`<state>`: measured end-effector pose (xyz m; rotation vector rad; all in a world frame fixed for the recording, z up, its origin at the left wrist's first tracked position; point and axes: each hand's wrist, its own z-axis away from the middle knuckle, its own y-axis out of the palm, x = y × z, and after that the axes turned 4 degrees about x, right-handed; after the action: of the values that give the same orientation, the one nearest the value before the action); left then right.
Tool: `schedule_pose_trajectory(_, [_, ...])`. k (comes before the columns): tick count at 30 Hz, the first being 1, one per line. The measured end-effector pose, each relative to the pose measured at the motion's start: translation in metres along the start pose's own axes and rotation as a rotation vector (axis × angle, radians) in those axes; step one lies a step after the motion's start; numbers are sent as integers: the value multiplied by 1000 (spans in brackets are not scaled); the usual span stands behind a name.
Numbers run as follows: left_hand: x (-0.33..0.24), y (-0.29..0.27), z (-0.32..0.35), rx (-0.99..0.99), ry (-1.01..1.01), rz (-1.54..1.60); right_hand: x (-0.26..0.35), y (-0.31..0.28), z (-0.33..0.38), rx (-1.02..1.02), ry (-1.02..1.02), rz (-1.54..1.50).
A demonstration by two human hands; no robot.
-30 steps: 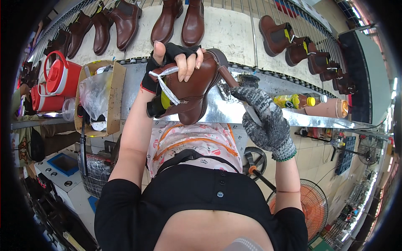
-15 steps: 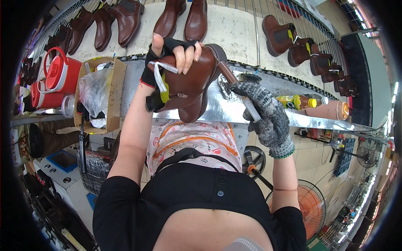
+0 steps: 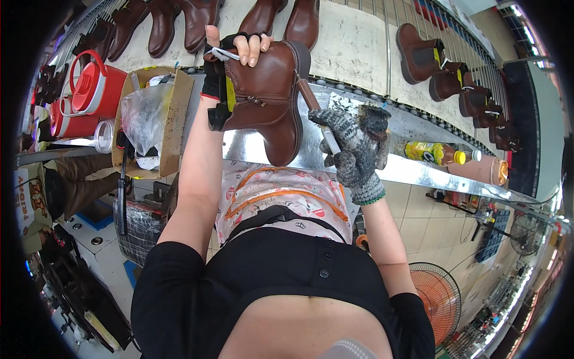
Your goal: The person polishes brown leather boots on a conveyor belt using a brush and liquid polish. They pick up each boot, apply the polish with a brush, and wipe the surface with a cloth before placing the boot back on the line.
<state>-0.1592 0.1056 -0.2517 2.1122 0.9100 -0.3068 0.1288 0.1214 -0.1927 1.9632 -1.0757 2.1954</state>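
My left hand (image 3: 244,50), in a black fingerless glove, grips a brown leather ankle boot (image 3: 272,81) by its upper near the heel. The boot is held on its side above the metal bench edge, toe toward me, with a small zip and a yellow-green strip at its opening. A white strip (image 3: 225,54) lies by my left fingers. My right hand (image 3: 353,149), in a grey knitted glove with dark stains, is closed around a slim brown-and-white pen-shaped tool (image 3: 307,94). Its thin tip meets the boot near the sole edge by the heel.
Finished-looking brown boots (image 3: 418,54) stand on the rack conveyor beyond the bench. At left are a red drinks jug (image 3: 89,84) and a cardboard box (image 3: 173,113) with a plastic bag. Bottles (image 3: 439,153) lie at right; an orange fan (image 3: 436,299) stands below.
The boot has turned in my left hand, bringing its zip into clearer view. My right hand has moved left with the pen-shaped tool, staying at the sole edge. The view has shifted slightly.
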Motion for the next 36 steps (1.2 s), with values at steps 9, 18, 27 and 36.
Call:
schedule_pose_trajectory(9, [-2, -22, 3, 80, 62, 90, -12, 14, -2, -7, -116, 43])
schedule_pose_trajectory(18, [0, -25, 7, 48, 79, 97, -18, 24, 4, -45, -87, 70])
schedule_pose_trajectory(27, [-3, -28, 9, 22, 97, 96, -22, 21, 14, 37, 217, -397])
schedule_pose_trajectory(36, [-10, -29, 13, -18, 114, 65, -26, -4, 30, 188, 227, -232])
